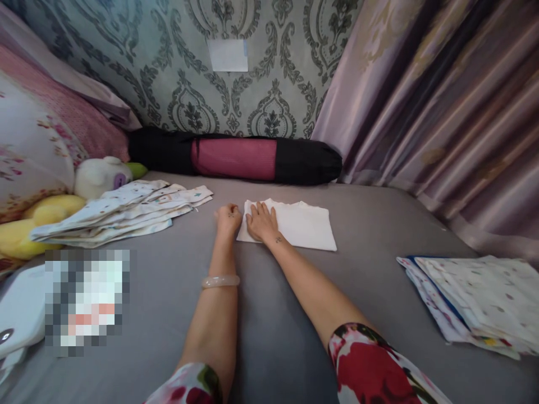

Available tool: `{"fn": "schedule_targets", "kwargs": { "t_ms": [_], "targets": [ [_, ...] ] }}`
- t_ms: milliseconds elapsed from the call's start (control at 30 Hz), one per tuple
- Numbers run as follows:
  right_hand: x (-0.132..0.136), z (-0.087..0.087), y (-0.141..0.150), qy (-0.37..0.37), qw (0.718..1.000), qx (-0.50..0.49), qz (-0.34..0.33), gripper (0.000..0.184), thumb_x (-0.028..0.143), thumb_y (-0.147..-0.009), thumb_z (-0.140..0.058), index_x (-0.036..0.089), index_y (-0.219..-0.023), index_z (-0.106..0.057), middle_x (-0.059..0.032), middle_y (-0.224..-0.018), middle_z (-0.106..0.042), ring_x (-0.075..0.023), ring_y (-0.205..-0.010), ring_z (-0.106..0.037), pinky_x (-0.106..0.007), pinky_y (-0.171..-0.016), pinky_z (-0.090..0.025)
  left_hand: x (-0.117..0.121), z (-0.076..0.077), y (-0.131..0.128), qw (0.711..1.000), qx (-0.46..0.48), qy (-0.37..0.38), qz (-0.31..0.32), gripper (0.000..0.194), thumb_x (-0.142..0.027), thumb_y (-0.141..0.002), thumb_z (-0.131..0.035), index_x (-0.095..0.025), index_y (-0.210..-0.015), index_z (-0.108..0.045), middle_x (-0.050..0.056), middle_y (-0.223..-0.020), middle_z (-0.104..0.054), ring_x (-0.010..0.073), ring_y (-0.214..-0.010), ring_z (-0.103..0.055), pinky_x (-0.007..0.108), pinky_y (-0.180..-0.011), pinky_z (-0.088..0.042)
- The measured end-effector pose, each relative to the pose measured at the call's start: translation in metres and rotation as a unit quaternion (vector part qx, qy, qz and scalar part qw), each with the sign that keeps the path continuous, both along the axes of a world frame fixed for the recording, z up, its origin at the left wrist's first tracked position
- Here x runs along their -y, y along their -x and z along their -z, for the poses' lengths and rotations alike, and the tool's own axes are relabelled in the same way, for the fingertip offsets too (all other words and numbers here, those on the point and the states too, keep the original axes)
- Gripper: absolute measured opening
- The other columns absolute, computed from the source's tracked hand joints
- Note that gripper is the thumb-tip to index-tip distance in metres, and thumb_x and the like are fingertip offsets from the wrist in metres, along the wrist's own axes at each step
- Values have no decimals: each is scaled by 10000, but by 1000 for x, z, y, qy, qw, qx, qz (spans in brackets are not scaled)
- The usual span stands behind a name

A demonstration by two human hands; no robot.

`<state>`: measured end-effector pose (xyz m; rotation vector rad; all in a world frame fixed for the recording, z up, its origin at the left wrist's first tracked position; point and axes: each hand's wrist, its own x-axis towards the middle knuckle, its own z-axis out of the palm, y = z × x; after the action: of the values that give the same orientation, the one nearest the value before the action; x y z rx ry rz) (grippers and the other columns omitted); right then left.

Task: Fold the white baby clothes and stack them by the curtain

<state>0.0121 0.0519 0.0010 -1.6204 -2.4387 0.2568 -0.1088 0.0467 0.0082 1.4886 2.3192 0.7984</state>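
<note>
A white folded cloth (309, 224) lies flat on the grey bed sheet ahead of me, its far edge slightly wavy. My right hand (261, 221) rests palm down on the cloth's left part, fingers stretched out and a little spread. Just beyond the cloth's left edge is my left hand (228, 217), its fingers curled in and closed. Whether anything sits inside those fingers is hidden. A pale bangle (221, 281) circles my left forearm.
To the left lies a stack of printed cloths (126, 210) beside plush toys (99, 177). More folded printed cloths (484, 297) lie at right. A black and pink rolled bag (233, 159) lies along the wall. A white device (23, 303) is at near left, beside a blurred patch.
</note>
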Motion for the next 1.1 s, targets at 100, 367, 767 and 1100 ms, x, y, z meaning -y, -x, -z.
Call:
{"fn": "schedule_targets", "kwargs": {
  "t_ms": [100,367,767,1100],
  "targets": [
    [0,-4,3,7,1000,5,7,544,374,-996,-250,121,-1460,-378,-141,-1557,-296,-273,-1447,-203,-523,-1157,-101,-1,1,1,1000,-3,2,0,341,-195,-876,-380,-179,-1052,-671,125,-1060,-714,237,-1089,-611,394,-1020,-339],
    [8,-2,27,-17,999,-18,-36,575,364,-998,-211,53,-1458,-361,-153,-1562,-278,-260,-1450,-196,-503,-1167,-108,-1,6,8,996,44,-52,-55,467,-93,-768,-407,-149,-1186,-608,121,-1092,-698,244,-1108,-592,382,-987,-395],
    [7,-10,20,36,997,-36,-59,549,320,-992,-248,94,-1488,-308,-133,-1580,-238,-237,-1453,-200,-489,-1169,-139,-3,3,-3,995,56,-63,-48,460,-87,-787,-405,-145,-1200,-599,121,-1108,-690,243,-1110,-585,393,-1007,-392],
    [7,-16,-48,-6,1000,-23,10,521,365,-1005,-262,149,-1467,-366,-131,-1575,-254,-262,-1452,-196,-547,-1155,-83,-3,-6,-43,993,27,-65,100,496,-52,-766,-400,-161,-1189,-633,105,-1184,-680,231,-1157,-588,368,-1005,-406]
  ]
}}
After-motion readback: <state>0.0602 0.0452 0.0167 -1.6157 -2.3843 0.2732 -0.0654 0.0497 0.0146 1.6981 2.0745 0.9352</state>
